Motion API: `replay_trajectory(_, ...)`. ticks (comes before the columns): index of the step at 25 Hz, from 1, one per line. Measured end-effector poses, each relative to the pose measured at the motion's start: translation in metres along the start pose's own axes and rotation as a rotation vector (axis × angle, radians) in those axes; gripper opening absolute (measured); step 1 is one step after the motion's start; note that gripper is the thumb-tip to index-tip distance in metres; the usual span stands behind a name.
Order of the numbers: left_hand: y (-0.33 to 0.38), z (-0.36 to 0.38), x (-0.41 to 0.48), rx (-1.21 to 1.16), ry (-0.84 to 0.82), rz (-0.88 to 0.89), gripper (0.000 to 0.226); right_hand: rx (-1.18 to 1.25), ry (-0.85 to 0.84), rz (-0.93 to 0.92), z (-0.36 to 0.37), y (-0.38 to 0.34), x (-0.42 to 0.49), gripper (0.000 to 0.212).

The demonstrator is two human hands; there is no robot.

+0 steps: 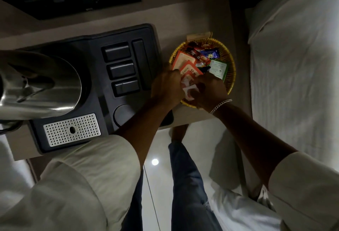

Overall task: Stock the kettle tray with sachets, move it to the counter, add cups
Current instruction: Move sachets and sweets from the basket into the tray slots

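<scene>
A round woven yellow wicker basket (231, 60) sits near the right edge of the pale wooden surface (176, 27), filled with mixed sachets: orange-and-white paper sachets (185, 62), a blue foil packet (211, 54) and a green square sachet (218, 68). Both hands are inside the basket at its near side. The left hand (166, 87) is curled closed over the orange sachets, and the right hand (211, 91), with a silver chain bracelet (221, 105) on its wrist, pinches a small red-and-white sachet (190, 91) between fingers and thumb; the two hands touch the same little bundle.

Just beside the basket, to its left, lies the dark grey moulded plastic kettle tray (102, 102), reaching the front edge of the surface. Its three small rectangular compartments (122, 68) and the long narrow slot (140, 62) hold nothing. A perforated metal drip plate (71, 129) sits at the tray's near left corner, and a brushed steel kettle (36, 84) stands on the tray's left part. A white-sheeted bed (293, 65) lies right of the surface.
</scene>
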State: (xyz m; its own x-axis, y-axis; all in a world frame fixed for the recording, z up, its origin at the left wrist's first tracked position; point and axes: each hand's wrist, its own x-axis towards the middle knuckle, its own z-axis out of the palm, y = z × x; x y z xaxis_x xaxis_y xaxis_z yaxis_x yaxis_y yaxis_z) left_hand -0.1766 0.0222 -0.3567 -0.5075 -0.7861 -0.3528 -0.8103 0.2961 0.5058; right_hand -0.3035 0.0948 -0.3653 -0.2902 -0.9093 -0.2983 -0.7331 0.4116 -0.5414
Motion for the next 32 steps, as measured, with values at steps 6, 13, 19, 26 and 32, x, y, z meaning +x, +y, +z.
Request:
replay_trajectory(6,-0.019,0.042,-0.025,-0.377,-0.169,0.066,0.010,0.179,-0.013,-0.006,0.016,0.032,-0.035,0.027)
replay_trajectory(13,-0.055,0.013,-0.014,-0.488,0.072,0.033,0.018,0.400,-0.017,0.123,0.036,-0.011,0.009,0.019)
replay_trajectory(19,-0.130,-0.020,-0.019,-0.285,0.375,-0.098,0.026,0.315,0.129,-0.039,0.091,-0.085,0.059,0.029)
replay_trajectory(26,-0.166,-0.035,-0.013,-0.141,0.366,-0.132,0.029,0.299,0.102,-0.015,0.123,-0.099,0.065,0.029)
replay_trajectory(32,-0.188,-0.002,-0.050,-0.215,0.361,-0.150,0.031,0.154,0.255,0.158,0.130,-0.053,0.021,0.024)
